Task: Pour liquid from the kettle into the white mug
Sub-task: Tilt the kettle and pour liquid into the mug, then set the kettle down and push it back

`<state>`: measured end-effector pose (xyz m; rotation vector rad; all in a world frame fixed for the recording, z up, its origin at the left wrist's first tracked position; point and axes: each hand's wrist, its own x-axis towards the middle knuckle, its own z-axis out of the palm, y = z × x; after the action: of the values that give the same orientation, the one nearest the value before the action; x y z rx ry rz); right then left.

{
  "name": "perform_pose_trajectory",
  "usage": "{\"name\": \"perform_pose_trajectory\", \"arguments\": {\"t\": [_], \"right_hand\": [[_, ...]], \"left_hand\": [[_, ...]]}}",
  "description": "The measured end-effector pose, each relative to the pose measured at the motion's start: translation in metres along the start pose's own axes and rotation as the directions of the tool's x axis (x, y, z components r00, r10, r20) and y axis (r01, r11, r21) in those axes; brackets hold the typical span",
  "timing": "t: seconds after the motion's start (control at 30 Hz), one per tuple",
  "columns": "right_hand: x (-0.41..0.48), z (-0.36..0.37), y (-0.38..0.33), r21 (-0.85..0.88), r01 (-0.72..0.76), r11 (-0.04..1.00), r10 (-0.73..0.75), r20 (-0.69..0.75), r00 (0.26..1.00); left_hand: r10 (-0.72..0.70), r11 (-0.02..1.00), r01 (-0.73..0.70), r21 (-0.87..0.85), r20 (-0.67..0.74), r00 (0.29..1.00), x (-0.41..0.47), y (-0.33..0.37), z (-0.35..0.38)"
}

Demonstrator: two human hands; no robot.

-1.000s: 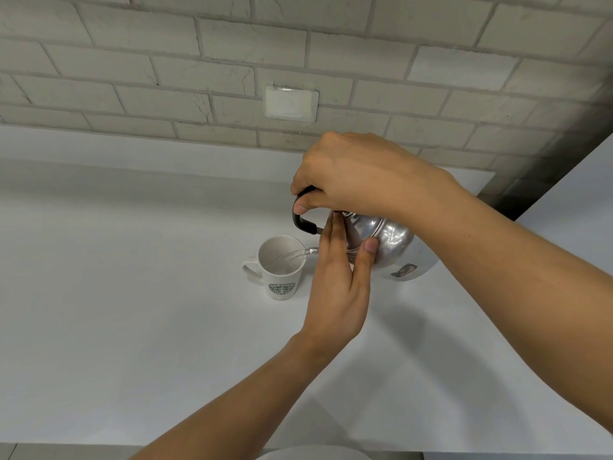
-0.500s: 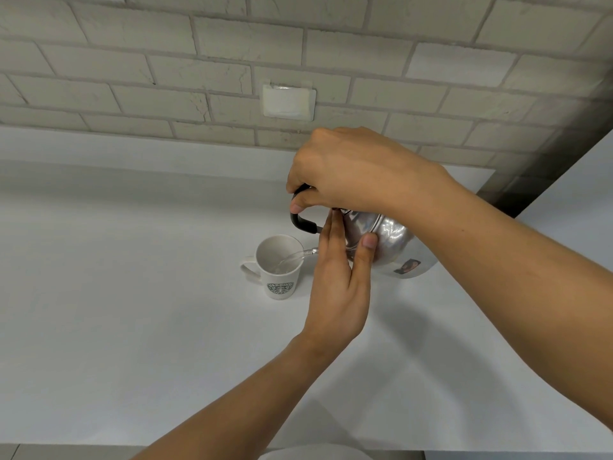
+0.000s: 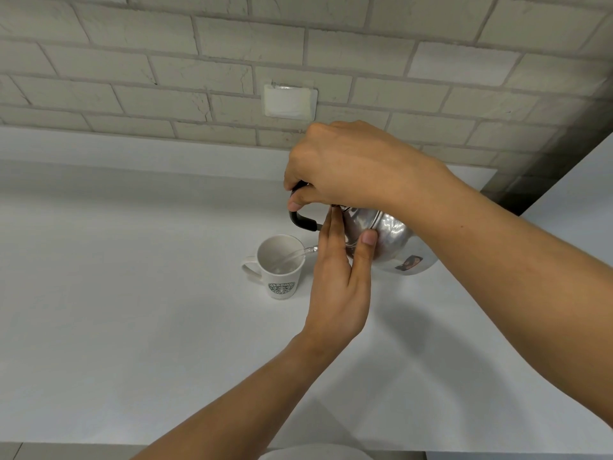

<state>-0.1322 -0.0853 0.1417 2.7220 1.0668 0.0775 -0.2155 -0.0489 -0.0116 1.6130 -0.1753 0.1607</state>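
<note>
- So, our right hand (image 3: 351, 167) has its fingers wrapped around the kettle's black handle (image 3: 300, 222), tipping the shiny kettle (image 3: 391, 240) toward 9 o'clock.
- Our left hand (image 3: 338, 280) lies flat against the kettle's lid side, fingers straight and together, thumb pressed on the metal.
- A thin clear stream (image 3: 298, 254) runs into the white mug (image 3: 280, 270), which stands upright on the white counter (image 3: 132, 310) just beside the kettle at its 9 o'clock, handle pointing to 9.
</note>
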Motion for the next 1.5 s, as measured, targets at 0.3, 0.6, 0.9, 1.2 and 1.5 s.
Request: {"name": "perform_pose_trajectory", "arguments": {"t": [0.3,0.6,0.9,1.2,1.5], "right_hand": [[0.002,-0.001,-0.002,-0.017,-0.017,1.000,0.017,0.027,0.999],[0.006,0.000,-0.004,-0.050,-0.015,0.999,0.018,0.043,0.999],[0.003,0.015,0.007,0.081,-0.003,0.997,0.003,-0.004,1.000],[-0.041,0.052,0.035,0.385,-0.054,0.922,0.132,-0.179,0.975],[-0.088,0.098,0.055,0.683,-0.086,0.726,0.469,-0.400,0.787]], "left_hand": [[0.005,1.000,-0.005,-0.012,-0.009,1.000,0.001,-0.001,0.000],[0.001,1.000,-0.001,-0.005,-0.022,1.000,0.001,-0.004,-0.002],[-0.012,0.998,0.012,0.060,0.003,1.000,0.001,-0.015,-0.007],[-0.021,0.976,-0.004,0.218,0.112,0.993,0.000,-0.026,-0.013],[0.053,0.959,-0.025,0.283,-0.092,0.994,0.021,-0.025,-0.029]]}}
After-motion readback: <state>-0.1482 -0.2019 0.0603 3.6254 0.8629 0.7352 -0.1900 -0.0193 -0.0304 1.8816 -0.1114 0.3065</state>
